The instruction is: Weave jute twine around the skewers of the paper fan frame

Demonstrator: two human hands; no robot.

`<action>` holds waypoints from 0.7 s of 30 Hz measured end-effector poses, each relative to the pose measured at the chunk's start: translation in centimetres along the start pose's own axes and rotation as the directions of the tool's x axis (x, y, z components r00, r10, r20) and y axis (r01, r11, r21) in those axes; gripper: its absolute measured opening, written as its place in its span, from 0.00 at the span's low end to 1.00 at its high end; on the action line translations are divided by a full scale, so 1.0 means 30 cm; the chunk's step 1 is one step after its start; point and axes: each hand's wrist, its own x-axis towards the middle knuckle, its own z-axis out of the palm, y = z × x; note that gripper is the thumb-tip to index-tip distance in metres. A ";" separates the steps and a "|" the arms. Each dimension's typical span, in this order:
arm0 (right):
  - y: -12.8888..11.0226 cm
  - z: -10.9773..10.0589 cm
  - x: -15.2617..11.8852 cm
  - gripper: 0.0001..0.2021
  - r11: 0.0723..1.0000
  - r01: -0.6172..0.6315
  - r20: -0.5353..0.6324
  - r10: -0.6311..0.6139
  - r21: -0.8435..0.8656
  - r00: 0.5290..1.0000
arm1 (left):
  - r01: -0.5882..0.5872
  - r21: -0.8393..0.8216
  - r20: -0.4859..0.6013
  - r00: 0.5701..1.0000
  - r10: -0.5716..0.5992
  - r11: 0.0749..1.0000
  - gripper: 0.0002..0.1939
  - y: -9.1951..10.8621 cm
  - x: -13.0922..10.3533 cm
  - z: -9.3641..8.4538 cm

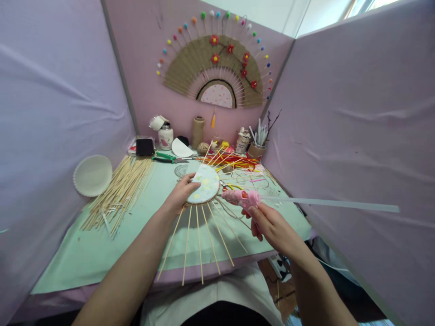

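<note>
My left hand point(184, 192) grips a half-round disc point(208, 184) by its straight side, thumb on top. The disc is pale with yellow patches and has brown cord along its curved rim. Thin wooden sticks point(198, 246) fan out from that rim, some towards me and some away. My right hand point(267, 222) is wrapped round the handle of a pink hot glue gun point(243, 198). Its nozzle points left, close to the disc's rim; whether it touches I cannot tell. A long translucent glue stick point(343, 204) juts out of the gun's back.
Loose wooden sticks point(118, 190) lie at left beside a white paper plate point(93, 175). Behind are green-handled pliers point(170, 158), a twine spool point(198, 131), a jar point(166, 136) and red and yellow pipe cleaners point(234, 159). A decorated fan point(217, 68) hangs on the back wall.
</note>
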 end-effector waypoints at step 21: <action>0.007 0.006 0.008 0.21 1.000 -0.001 -0.009 0.001 -0.020 1.000 | 0.025 -0.016 -0.021 0.999 -0.026 1.000 0.23 0.000 0.001 0.003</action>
